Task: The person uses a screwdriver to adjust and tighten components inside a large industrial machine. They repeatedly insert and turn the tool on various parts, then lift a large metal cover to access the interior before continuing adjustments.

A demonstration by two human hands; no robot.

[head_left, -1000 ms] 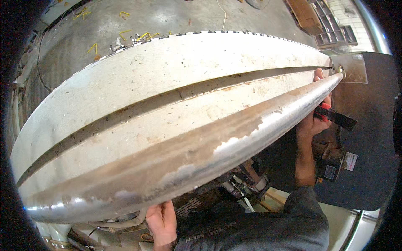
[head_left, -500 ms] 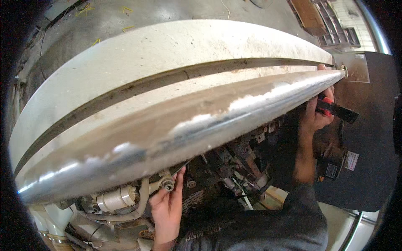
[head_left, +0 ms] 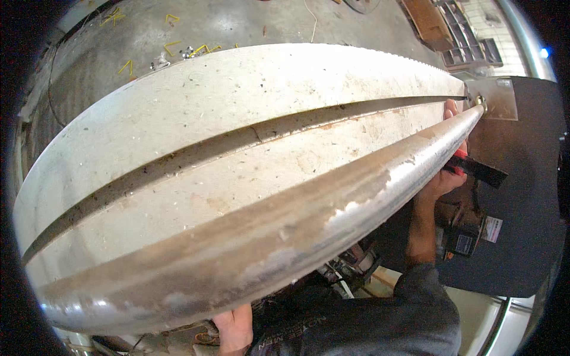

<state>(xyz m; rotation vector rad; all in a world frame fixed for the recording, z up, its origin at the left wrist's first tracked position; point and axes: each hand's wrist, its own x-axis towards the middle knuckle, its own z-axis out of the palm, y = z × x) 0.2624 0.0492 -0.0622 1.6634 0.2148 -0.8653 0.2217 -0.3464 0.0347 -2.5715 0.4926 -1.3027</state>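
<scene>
Floor beyond white panel's edge | right grip: clasping red-black tool | left grip: can't tell

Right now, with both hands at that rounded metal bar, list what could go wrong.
Fingertips of the right hand show between the rounded metal bar and the grooved white panel; they could be pinched if either shifts. The left hand has its fingers hidden by the bar and might catch on something unseen. The black-and-red object at the right hand could perhaps slip loose.
</scene>
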